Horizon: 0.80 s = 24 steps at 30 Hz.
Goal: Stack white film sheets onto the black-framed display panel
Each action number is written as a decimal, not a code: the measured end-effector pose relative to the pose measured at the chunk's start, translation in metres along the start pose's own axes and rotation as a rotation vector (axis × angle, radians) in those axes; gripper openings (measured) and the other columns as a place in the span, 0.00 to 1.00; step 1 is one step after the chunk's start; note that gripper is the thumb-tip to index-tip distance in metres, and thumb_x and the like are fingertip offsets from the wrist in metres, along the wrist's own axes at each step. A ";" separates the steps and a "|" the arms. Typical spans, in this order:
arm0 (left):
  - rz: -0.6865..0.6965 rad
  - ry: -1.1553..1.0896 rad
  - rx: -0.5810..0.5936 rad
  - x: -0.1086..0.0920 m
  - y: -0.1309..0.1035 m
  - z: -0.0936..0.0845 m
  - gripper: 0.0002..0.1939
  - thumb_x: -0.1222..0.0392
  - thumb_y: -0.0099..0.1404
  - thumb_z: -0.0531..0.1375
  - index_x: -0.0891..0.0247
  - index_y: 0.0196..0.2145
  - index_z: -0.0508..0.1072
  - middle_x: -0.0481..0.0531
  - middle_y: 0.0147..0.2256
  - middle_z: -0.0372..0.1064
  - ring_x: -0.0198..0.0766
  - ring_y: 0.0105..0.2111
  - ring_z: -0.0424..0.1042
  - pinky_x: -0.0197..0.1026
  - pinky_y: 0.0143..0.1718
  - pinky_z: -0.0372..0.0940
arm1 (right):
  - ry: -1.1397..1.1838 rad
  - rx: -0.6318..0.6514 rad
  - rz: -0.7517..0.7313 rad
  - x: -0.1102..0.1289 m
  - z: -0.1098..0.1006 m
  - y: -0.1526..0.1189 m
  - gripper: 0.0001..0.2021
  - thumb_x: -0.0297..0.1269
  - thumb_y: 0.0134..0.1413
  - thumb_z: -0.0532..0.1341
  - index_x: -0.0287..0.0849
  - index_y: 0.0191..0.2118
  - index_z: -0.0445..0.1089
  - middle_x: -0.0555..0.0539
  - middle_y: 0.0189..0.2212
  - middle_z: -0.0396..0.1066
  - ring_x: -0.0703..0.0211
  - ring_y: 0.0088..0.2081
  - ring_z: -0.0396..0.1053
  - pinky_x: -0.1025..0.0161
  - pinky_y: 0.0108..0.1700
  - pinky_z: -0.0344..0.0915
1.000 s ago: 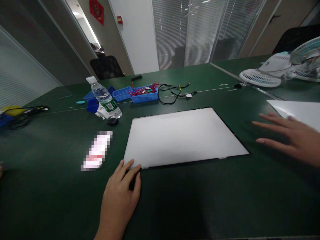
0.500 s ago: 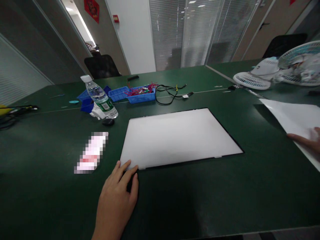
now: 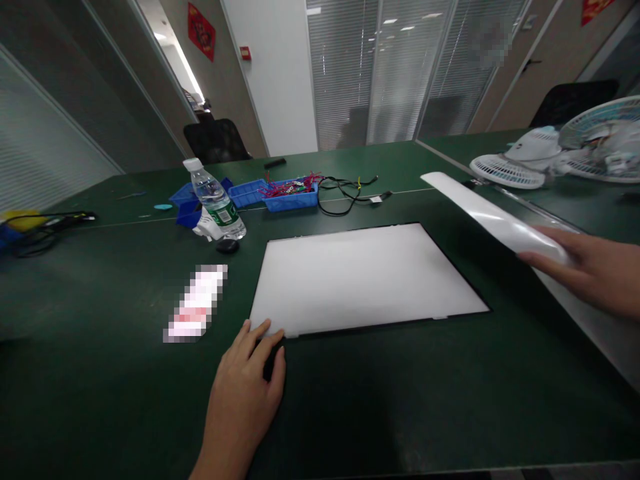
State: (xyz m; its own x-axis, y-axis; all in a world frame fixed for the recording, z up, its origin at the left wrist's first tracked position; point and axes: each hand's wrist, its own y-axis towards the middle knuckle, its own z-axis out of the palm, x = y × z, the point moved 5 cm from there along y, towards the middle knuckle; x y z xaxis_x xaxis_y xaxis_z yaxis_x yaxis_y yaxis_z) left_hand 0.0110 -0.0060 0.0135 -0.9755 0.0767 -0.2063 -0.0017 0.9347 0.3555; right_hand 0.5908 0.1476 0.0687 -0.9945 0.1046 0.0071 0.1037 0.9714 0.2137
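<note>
A flat white panel point(image 3: 360, 277) with a thin black border lies on the green table. My left hand point(image 3: 253, 373) rests at the panel's near left corner, fingers apart and fingertips on its edge. At the right, my right hand point(image 3: 590, 270) pinches a glossy white sheet point(image 3: 493, 217) between thumb and fingers. The sheet is bent and held above the table, to the right of the panel. Its far end reaches towards the panel's far right corner; part of it is hidden behind the hand and beyond the frame.
Left of the panel stand a tilted water bottle point(image 3: 219, 203), a black mouse point(image 3: 227, 246) and a blurred pinkish item point(image 3: 197, 303). Behind are blue trays point(image 3: 293, 200) with red wires and a black cable point(image 3: 340, 200). White fan parts point(image 3: 530, 157) lie at the far right.
My right hand has come further into view, bringing the white sheet leftward and up, now more bent. My left hand stays at the panel's corner. The whole view has shifted slightly.
</note>
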 end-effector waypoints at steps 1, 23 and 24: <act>0.001 -0.001 0.000 0.000 0.000 0.000 0.17 0.55 0.73 0.55 0.58 0.51 0.80 0.57 0.59 0.75 0.59 0.66 0.66 0.64 0.62 0.68 | 0.017 0.029 -0.037 0.030 -0.010 -0.002 0.43 0.72 0.65 0.47 0.45 0.71 0.65 0.33 0.40 0.78 0.49 0.29 0.71 0.52 0.30 0.63; -0.066 0.011 0.018 0.009 -0.003 -0.004 0.16 0.57 0.72 0.55 0.55 0.49 0.82 0.58 0.63 0.70 0.52 0.52 0.78 0.52 0.51 0.77 | 0.350 0.292 -1.201 0.291 0.017 -0.024 0.41 0.54 0.58 0.69 0.49 0.74 0.60 0.42 0.72 0.56 0.41 0.70 0.59 0.41 0.69 0.60; -0.074 -0.002 0.025 0.011 -0.002 -0.004 0.16 0.56 0.72 0.56 0.54 0.49 0.82 0.57 0.64 0.68 0.52 0.52 0.78 0.50 0.49 0.77 | 0.352 0.294 -1.193 0.290 0.018 -0.024 0.41 0.55 0.58 0.69 0.49 0.74 0.60 0.42 0.72 0.56 0.40 0.70 0.58 0.41 0.69 0.60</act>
State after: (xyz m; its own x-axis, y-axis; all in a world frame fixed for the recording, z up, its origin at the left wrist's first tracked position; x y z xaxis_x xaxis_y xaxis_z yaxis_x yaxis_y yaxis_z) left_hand -0.0006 -0.0089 0.0144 -0.9725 0.0080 -0.2329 -0.0680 0.9462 0.3163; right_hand 0.2997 0.1584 0.0475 -0.4189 -0.8791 0.2276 -0.8975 0.4389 0.0435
